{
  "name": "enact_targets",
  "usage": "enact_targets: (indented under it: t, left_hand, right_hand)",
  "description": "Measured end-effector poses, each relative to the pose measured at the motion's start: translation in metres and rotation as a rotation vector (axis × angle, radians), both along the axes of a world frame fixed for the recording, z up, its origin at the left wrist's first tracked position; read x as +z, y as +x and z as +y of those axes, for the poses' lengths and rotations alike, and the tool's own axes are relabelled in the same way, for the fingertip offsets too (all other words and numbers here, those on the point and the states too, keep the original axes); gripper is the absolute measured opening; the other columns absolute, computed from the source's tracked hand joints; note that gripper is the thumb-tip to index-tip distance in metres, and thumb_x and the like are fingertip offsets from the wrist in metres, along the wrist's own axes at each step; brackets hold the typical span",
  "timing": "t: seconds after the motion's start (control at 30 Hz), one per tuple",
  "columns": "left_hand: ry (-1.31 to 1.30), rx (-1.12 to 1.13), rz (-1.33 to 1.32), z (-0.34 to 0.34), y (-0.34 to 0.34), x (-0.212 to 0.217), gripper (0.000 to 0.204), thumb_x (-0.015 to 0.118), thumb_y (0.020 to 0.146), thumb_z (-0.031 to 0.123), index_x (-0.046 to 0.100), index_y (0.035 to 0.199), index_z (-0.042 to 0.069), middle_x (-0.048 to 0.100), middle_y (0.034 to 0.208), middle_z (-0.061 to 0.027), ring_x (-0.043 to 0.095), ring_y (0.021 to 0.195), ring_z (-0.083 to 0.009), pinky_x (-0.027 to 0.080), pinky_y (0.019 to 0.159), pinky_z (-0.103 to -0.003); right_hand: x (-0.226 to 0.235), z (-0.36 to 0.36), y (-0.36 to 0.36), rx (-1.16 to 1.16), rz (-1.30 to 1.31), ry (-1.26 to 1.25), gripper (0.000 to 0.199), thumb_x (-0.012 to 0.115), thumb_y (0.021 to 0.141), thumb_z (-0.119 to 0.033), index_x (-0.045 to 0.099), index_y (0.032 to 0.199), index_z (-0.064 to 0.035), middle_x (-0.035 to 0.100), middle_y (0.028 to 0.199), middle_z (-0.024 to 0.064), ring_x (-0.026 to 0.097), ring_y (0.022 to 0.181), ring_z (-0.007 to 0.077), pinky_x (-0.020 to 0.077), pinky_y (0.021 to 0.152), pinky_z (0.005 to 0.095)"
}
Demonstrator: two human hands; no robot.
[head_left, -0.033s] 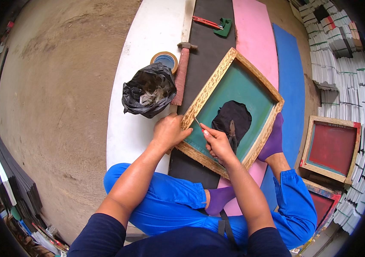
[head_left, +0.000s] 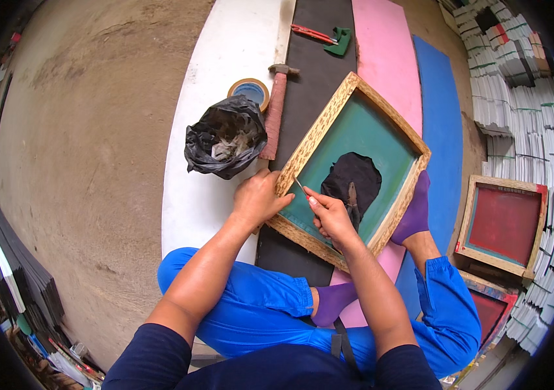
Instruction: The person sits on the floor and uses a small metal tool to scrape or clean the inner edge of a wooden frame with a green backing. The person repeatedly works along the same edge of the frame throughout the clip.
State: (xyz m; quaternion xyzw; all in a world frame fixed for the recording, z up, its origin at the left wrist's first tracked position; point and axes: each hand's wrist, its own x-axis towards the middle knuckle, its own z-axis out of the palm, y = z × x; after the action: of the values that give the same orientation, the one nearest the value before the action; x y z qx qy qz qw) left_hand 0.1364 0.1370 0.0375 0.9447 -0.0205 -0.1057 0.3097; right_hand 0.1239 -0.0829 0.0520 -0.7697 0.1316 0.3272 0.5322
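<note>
A wooden screen-printing frame [head_left: 319, 133] with green mesh [head_left: 384, 140] lies tilted in front of me, its wood speckled with small marks. My left hand [head_left: 259, 198] is closed on its left corner, the thumb over the wood. In my right hand [head_left: 332, 218] is a thin screwdriver-like tool [head_left: 300, 187] with a red handle; its metal tip meets the inner edge of the frame's left side. On the mesh rests a black cloth [head_left: 365, 170], with pliers [head_left: 353, 207] on top, their handles partly hidden by my right hand.
Left of the frame are a black plastic bag [head_left: 225, 133] with scraps inside, a tape roll [head_left: 249, 91] and a hammer [head_left: 277, 110]. A red cutter [head_left: 313, 32] and green piece [head_left: 339, 42] lie farther off. Red-mesh frames [head_left: 504, 224] and paper stacks [head_left: 517, 117] stand right.
</note>
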Motion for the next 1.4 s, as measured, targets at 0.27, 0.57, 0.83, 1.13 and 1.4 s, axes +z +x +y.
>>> enact_targets:
  t: [0.27,0.57,0.83,1.13,1.4]
  left_hand:
    - [0.041,0.005,-0.060,-0.007,-0.006,-0.005,0.049,0.082,0.082,0.032,0.074,0.122,0.005,0.072,0.104,-0.0166,0.075,0.090,-0.0380,0.061,0.079,-0.048]
    - [0.049,0.026,-0.041,-0.009,-0.016,-0.001,0.031,0.079,0.079,0.027,0.070,0.099,0.004,0.069,0.100,-0.0167,0.075,0.083,-0.0391,0.062,0.074,-0.051]
    - [0.002,0.003,0.005,-0.008,-0.010,0.001,0.035,0.079,0.079,0.026,0.068,0.102,0.002,0.068,0.103,-0.0171,0.074,0.089,-0.0398,0.061,0.078,-0.050]
    - [0.006,0.000,-0.009,-0.007,-0.010,-0.003,0.039,0.078,0.079,0.026,0.069,0.108,0.000,0.068,0.104,-0.0186,0.074,0.088,-0.0394,0.061,0.077,-0.049]
    - [0.009,0.005,-0.002,-0.007,-0.011,-0.002,0.041,0.079,0.079,0.026,0.069,0.110,0.001,0.068,0.104,-0.0181,0.074,0.089,-0.0391,0.062,0.077,-0.049]
  right_hand:
    - [0.042,0.008,0.006,0.261,-0.208,-0.414,0.035,0.060,0.105,-0.034,0.073,0.136,-0.0250,0.076,0.105,0.0239,0.074,0.097,0.0426,0.0574,0.088,0.0487]
    - [0.059,0.006,0.015,0.319,-0.283,-0.528,0.034,0.060,0.105,-0.035,0.073,0.136,-0.0298,0.076,0.094,0.0220,0.074,0.090,0.0427,0.0576,0.082,0.0525]
    - [0.026,0.020,0.022,0.283,-0.452,-0.497,0.034,0.061,0.105,-0.034,0.072,0.136,-0.0293,0.075,0.087,0.0219,0.073,0.084,0.0439,0.0577,0.076,0.0542]
    - [0.030,0.012,0.016,0.303,-0.422,-0.501,0.034,0.060,0.105,-0.034,0.071,0.136,-0.0298,0.075,0.087,0.0217,0.074,0.084,0.0433,0.0579,0.075,0.0537]
    - [0.029,0.015,0.013,0.360,-0.461,-0.558,0.033,0.061,0.105,-0.032,0.072,0.136,-0.0284,0.076,0.091,0.0201,0.074,0.082,0.0432,0.0589,0.074,0.0532]
